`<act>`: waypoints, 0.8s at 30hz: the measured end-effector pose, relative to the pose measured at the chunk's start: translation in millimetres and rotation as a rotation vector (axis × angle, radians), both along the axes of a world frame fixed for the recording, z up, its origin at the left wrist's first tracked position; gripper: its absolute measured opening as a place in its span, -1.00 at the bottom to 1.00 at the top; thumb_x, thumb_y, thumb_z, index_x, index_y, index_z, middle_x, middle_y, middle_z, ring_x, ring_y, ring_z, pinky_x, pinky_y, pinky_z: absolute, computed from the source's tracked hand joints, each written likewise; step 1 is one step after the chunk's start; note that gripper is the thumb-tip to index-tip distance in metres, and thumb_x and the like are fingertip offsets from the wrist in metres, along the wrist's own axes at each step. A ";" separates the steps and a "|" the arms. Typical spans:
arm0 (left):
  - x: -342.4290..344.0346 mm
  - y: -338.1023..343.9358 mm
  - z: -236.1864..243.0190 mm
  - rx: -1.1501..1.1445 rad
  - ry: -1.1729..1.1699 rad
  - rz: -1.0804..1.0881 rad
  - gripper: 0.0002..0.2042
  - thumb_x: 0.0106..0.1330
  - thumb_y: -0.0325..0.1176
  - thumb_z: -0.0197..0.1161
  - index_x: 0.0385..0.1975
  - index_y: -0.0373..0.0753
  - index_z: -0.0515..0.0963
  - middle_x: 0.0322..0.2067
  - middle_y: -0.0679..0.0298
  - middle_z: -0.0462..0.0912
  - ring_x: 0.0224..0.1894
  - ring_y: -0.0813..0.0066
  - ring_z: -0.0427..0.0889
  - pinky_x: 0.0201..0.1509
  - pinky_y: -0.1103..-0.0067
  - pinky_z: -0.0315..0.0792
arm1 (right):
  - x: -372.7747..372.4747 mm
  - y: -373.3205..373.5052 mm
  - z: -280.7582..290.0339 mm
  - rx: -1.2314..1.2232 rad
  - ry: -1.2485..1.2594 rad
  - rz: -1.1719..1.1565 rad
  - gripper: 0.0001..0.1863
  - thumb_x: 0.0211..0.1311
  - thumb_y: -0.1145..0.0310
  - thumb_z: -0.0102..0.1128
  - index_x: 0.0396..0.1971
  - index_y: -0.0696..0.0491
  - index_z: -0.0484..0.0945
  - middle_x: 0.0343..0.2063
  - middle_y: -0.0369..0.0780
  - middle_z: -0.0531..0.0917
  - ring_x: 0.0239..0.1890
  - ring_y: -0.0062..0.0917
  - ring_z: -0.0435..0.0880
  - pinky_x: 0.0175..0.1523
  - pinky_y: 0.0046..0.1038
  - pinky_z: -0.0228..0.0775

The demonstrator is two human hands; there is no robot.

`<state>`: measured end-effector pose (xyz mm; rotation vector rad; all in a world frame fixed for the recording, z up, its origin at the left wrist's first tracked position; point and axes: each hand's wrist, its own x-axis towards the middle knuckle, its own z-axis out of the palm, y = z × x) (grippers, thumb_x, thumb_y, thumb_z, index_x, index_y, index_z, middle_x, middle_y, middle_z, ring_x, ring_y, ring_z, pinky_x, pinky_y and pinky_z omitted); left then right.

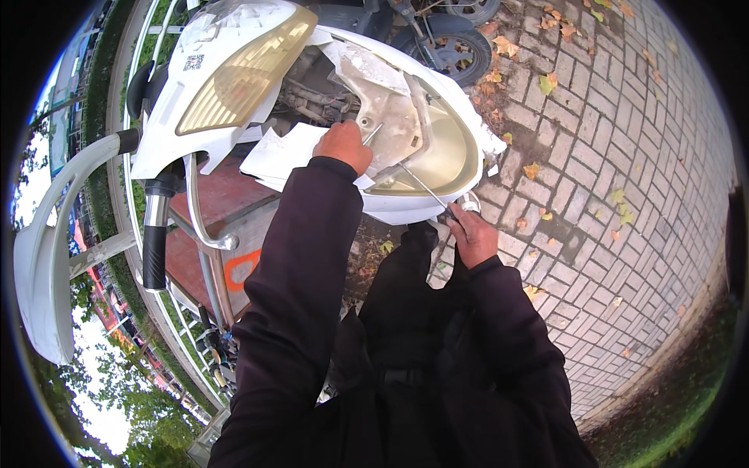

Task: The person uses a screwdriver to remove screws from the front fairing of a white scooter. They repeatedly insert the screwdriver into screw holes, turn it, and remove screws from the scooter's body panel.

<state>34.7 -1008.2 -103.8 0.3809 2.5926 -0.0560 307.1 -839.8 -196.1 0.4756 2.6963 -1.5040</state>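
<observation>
A white scooter body (pixel 381 210) has its front opened up, showing yellowish headlight housings (pixel 446 148), a dusty plastic bracket (pixel 390 109) and tubing inside. My left hand (pixel 343 146) is closed at the edge of a loose white panel (pixel 273 152), seeming to grip it; a thin metal piece shows by its knuckles, and the fingertips are hidden. My right hand (pixel 472 234) holds a screwdriver (pixel 452 213), its long thin shaft angled up-left into the right-hand housing, where the tip is hard to make out.
The handlebar grip (pixel 154 257) and a pale curved part (pixel 47 273) are at left, beside a red board (pixel 195 265) and metal rails. Another two-wheeler's wheel (pixel 464 56) stands at the top. Brick paving (pixel 608 195) with fallen leaves extends to the right.
</observation>
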 end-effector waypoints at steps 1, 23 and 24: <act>-3.6 1.0 1.1 -0.011 -0.002 -0.026 -0.73 0.15 -0.37 0.27 -0.24 -0.45 0.53 -0.25 -0.14 0.70 -0.19 -0.09 0.73 0.01 0.18 0.58 | -2.0 5.9 -2.1 0.078 0.014 0.031 -0.66 0.29 0.34 0.35 0.06 0.01 0.67 -0.34 -0.16 0.72 -0.31 -0.25 0.71 -0.24 -0.26 0.53; -15.6 3.5 13.4 0.068 -0.243 0.087 -0.78 0.22 -0.43 0.17 -0.27 -0.52 0.48 -0.41 -0.13 0.68 -0.60 0.16 0.74 -0.44 0.32 0.62 | -46.2 29.8 24.1 -0.101 -0.115 0.163 -0.66 0.39 0.17 0.26 0.00 0.08 0.66 -0.35 -0.01 0.74 -0.26 -0.10 0.74 -0.14 -0.17 0.55; -14.3 1.6 13.2 0.054 -0.214 0.057 -0.77 0.22 -0.43 0.17 -0.27 -0.52 0.48 -0.41 -0.14 0.68 -0.59 0.15 0.74 -0.43 0.32 0.63 | -44.7 28.0 16.6 -0.076 -0.080 0.158 -0.66 0.39 0.17 0.26 0.00 0.08 0.66 -0.34 -0.02 0.75 -0.26 -0.11 0.75 -0.14 -0.18 0.56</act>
